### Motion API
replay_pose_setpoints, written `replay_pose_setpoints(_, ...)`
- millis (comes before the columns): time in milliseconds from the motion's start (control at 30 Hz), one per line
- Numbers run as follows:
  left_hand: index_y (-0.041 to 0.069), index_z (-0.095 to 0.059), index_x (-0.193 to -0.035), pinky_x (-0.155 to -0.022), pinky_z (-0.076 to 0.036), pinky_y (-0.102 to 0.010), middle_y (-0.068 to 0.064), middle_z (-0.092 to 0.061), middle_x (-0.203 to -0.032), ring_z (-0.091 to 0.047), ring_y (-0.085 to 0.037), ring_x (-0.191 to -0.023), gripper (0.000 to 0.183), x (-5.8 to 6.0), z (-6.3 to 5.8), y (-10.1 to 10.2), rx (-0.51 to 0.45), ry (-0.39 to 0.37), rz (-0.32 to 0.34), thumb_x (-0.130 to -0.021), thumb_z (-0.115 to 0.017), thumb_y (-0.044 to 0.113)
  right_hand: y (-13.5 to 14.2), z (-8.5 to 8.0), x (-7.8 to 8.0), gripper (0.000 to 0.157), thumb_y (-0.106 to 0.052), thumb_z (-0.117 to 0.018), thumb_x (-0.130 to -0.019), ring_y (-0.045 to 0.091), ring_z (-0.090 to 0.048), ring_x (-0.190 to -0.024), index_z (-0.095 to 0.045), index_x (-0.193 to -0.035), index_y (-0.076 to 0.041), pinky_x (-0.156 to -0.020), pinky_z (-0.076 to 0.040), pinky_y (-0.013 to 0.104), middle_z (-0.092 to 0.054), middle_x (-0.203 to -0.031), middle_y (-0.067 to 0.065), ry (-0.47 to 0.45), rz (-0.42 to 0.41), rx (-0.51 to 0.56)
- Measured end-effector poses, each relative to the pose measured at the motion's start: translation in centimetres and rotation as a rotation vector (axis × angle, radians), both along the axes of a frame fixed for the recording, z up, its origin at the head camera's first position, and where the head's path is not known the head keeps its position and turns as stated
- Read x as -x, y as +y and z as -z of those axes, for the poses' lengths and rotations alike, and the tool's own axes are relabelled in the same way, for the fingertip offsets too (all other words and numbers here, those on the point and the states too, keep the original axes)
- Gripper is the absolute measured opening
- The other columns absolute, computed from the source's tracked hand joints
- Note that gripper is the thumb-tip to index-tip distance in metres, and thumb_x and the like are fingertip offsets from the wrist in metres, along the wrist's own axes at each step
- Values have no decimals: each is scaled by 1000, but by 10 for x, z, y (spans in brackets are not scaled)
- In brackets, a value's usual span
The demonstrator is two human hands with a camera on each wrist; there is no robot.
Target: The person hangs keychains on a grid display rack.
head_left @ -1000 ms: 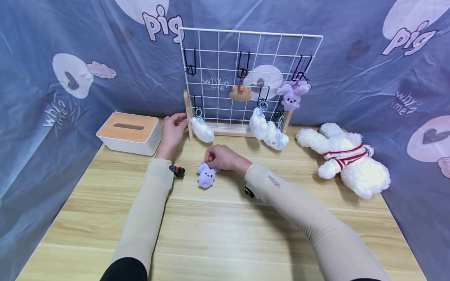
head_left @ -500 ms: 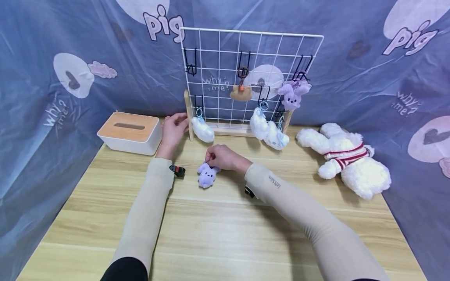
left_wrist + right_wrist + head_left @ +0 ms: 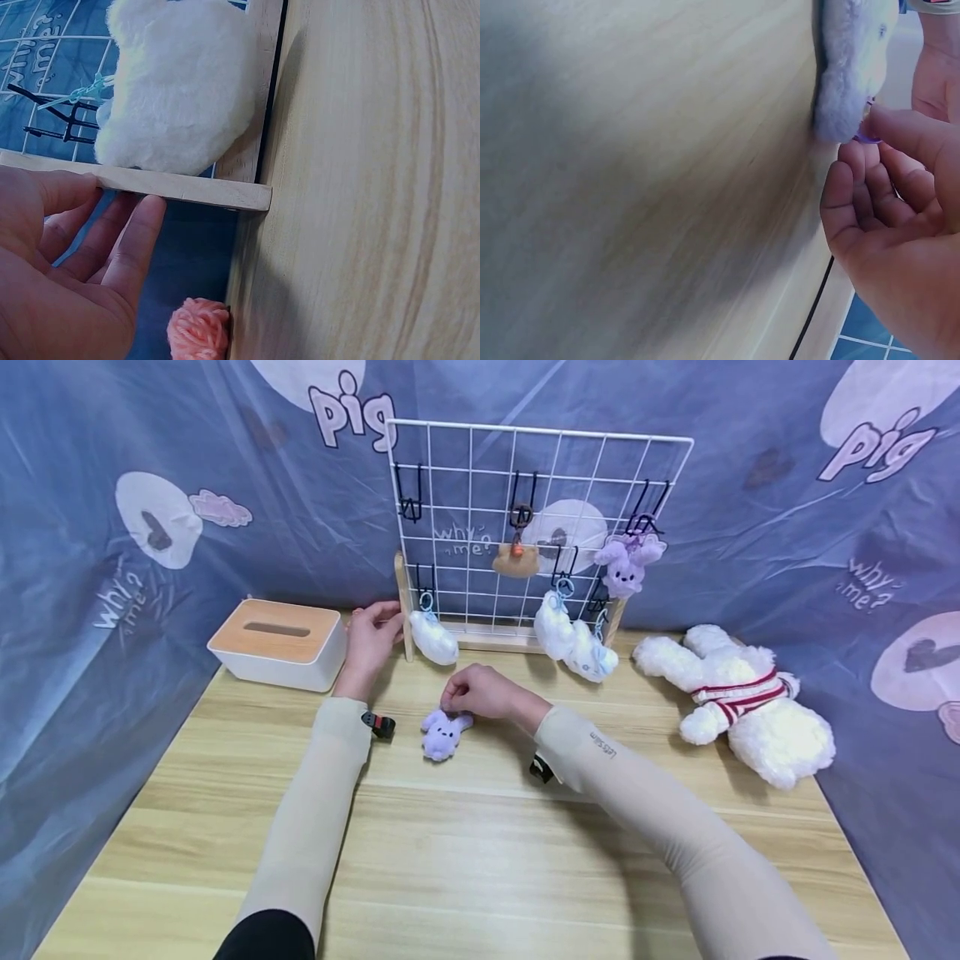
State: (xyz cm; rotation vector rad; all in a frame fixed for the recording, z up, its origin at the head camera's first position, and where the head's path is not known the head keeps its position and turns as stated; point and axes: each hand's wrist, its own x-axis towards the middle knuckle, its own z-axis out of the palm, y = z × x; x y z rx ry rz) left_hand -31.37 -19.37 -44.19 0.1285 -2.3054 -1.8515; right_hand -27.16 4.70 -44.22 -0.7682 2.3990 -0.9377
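Note:
In the head view, a small purple bunny plush keychain [image 3: 441, 735] lies face up on the wooden table. My right hand [image 3: 486, 692] is at the top of its head, between the ears. The right wrist view shows thumb and fingertips pinching a thin purple ring [image 3: 867, 138] at the plush's end. Farther left, my left hand [image 3: 372, 635] pinches the light wooden side post [image 3: 180, 187] of a white wire grid rack [image 3: 491, 510]. Its thumb lies on one face of the post and the fingertips on the other. A white plush [image 3: 180, 86] hangs just beyond that post.
Black hooks on the rack carry a brown plush [image 3: 516, 560], another purple bunny [image 3: 624, 564] and several white plushes. A white box with a wooden lid [image 3: 277, 643] stands left. A white teddy in a striped sweater [image 3: 738, 697] lies right. Behind the post sits pink yarn [image 3: 197, 330].
My right hand and forearm have shifted slightly right and away from me, and the bunny's ears show more fully. The left hand keeps its place on the post.

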Motion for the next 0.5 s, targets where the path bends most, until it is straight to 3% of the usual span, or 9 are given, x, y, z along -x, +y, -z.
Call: replay_pose_setpoints(500,2,-69,-148,-106,-69,-31,-24,-73,-144,-76,-32,-125,37,-2,-1,0,24,-19,-8,-114,-67,15,2,-15,-9,10,-20,-76,-106,11,-69,-92,-83,-109,-13,-84,-59,24,-82,-102,1,60,61,104)
